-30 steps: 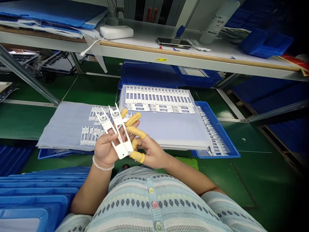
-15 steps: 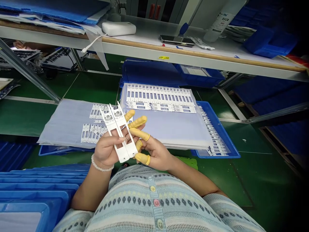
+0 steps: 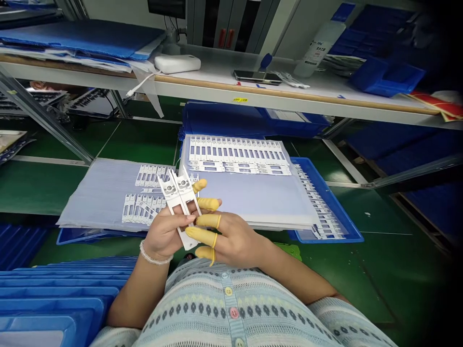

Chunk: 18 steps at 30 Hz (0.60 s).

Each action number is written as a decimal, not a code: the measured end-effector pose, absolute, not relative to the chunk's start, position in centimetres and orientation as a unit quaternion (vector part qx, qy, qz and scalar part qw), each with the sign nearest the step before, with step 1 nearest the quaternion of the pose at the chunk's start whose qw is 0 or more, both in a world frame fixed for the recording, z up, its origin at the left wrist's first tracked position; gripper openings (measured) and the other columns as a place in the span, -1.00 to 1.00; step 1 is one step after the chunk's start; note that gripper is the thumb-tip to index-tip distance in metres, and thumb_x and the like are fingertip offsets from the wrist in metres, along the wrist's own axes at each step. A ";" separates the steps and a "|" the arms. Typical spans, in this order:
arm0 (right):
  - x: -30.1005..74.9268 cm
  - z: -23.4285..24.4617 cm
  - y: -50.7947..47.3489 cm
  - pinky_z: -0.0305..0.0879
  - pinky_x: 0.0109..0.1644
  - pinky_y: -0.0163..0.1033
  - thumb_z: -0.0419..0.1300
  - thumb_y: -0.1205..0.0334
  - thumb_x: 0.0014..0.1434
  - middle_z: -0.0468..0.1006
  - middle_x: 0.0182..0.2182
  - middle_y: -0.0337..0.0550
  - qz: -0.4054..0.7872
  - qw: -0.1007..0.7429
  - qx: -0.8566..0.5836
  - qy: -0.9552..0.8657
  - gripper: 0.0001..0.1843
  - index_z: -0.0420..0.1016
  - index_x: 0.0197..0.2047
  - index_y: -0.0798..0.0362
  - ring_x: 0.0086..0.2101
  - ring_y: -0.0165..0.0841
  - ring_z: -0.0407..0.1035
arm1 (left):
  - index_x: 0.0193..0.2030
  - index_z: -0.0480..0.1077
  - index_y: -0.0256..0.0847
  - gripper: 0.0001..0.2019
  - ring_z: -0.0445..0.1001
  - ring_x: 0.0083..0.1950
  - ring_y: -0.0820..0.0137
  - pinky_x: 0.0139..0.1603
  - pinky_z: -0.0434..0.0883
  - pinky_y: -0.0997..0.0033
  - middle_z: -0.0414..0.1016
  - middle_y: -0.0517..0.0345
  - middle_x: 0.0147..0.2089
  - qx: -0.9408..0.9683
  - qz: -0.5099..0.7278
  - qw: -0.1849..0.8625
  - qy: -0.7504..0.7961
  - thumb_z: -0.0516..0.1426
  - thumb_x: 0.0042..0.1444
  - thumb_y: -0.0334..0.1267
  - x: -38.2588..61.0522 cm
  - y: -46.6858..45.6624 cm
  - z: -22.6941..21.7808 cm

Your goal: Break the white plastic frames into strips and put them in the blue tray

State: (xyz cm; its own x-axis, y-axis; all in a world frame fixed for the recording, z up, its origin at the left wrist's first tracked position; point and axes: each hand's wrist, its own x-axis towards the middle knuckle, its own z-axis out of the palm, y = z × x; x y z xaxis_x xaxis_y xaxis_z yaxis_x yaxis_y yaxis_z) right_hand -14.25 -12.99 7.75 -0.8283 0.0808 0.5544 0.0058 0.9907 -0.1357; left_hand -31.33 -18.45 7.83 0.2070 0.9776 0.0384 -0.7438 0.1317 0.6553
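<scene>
White plastic frames point(image 3: 183, 184), two of them side by side, stand tilted up from the left hand point(image 3: 162, 236). Left fingers point(image 3: 176, 220) close across their lower part and grip the pair there. The right hand point(image 3: 231, 243) sits just beside them, its fingers spread and curved, the tips sheathed in yellow finger cots point(image 3: 207, 220). One cot lies against the frames' lower end, but whether these fingers grip cannot be told. A bead bracelet point(image 3: 155, 258) circles the left wrist.

Beyond the fingertips lies a pale blue sheet point(image 3: 90, 202) carrying rows of matching white frames point(image 3: 148, 176), and a second sheet point(image 3: 249, 202) with more rows rests on a blue tray point(image 3: 327, 202). Below the fingers is a striped button cardigan point(image 3: 231, 308), with stacked blue bins point(image 3: 54, 289) to their left. Well past the fingers, a shelf point(image 3: 289, 101) holds a white box point(image 3: 177, 63), a phone point(image 3: 256, 77) and a bottle point(image 3: 318, 48).
</scene>
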 end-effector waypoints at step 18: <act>-14.6 5.9 -11.1 0.38 -0.20 -0.24 0.09 0.14 0.31 0.46 -0.12 -0.02 0.103 0.245 -0.103 -0.958 -0.68 0.37 0.08 0.09 -0.20 -0.32 0.37 | 0.42 -0.12 -0.12 -0.33 0.15 0.37 0.09 0.29 0.21 0.06 0.10 -0.08 0.40 0.476 0.554 0.548 0.407 -0.03 0.25 0.04 -34.3 -16.8 5.2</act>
